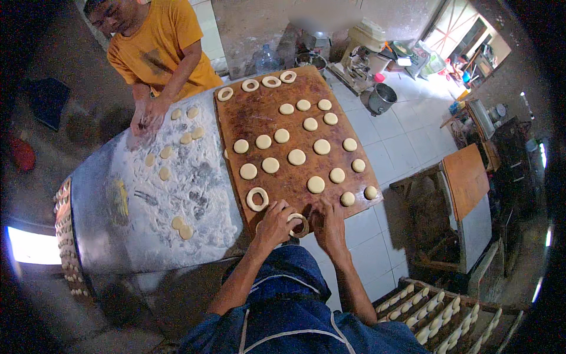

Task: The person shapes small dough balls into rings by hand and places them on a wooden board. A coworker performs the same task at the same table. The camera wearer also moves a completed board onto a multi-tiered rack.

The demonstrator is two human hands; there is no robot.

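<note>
At the near edge of a brown wooden board (277, 112), my left hand (275, 224) has its fingers curled on the left side of a dough ring (299, 226). Just right of that ring is my right hand (328, 225), fingers bent down and drawn together; whatever they hold, if anything, is hidden. Another dough ring (257, 199) lies beyond my left hand. Several flat round dough pieces (296, 157) are spread over the board, the closest to my right hand being a small disc (347, 199). A row of dough rings (250, 85) lines the far edge.
Left of the board, a floured metal table (94, 224) bears loose dough discs (165, 173). Across it stands a co-worker in an orange shirt (156, 50), hands over the flour. A rack of shaped dough (436, 307) is at lower right, a wooden cabinet (466, 183) at right, a metal pot (382, 98) beyond.
</note>
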